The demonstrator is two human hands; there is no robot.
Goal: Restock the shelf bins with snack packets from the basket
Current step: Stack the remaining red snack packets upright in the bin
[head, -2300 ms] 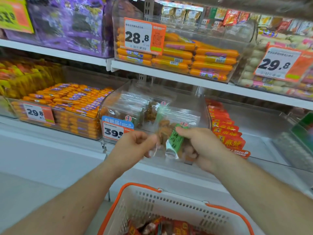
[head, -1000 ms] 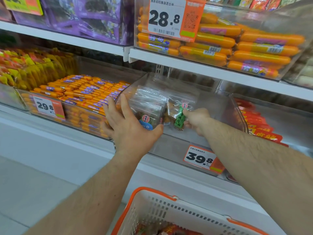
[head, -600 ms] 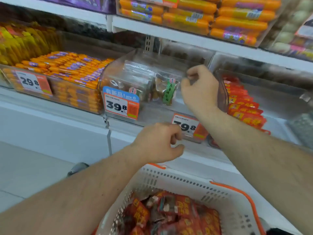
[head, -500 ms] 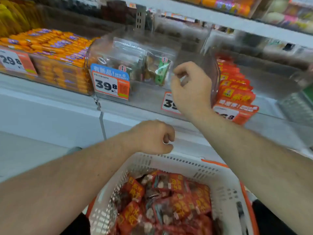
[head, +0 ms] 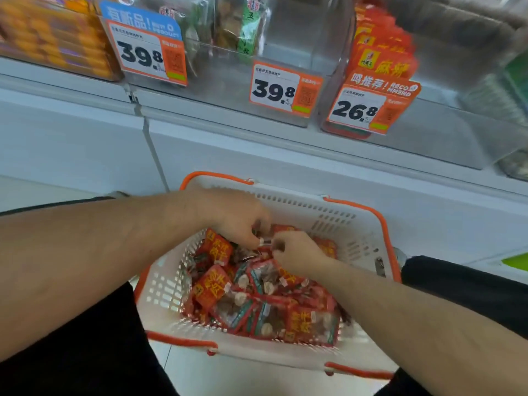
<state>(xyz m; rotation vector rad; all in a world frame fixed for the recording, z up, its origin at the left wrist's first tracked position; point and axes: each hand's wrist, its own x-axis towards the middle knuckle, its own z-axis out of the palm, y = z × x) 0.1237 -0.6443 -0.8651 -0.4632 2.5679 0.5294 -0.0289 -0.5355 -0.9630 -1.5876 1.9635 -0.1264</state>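
A white basket with an orange rim sits low in front of me, full of red snack packets. Both my hands are down inside it at the far end of the pile. My left hand has its fingers curled down and pinches the edge of a red packet. My right hand meets it fingertip to fingertip and pinches a packet at the same spot; motion blur hides the exact hold. Above, a clear shelf bin holds a few green-label packets. The bin to its right holds a row of red packets.
Price tags hang on the bin fronts: 39.8, 39.8 and 26.8. An orange sausage bin stands at the far left. The white shelf base rises just behind the basket. My dark trouser legs flank it.
Both hands left the shelf bin and came down into the basket. My view tilted down, so the basket fills the middle and the upper shelves are out of view.
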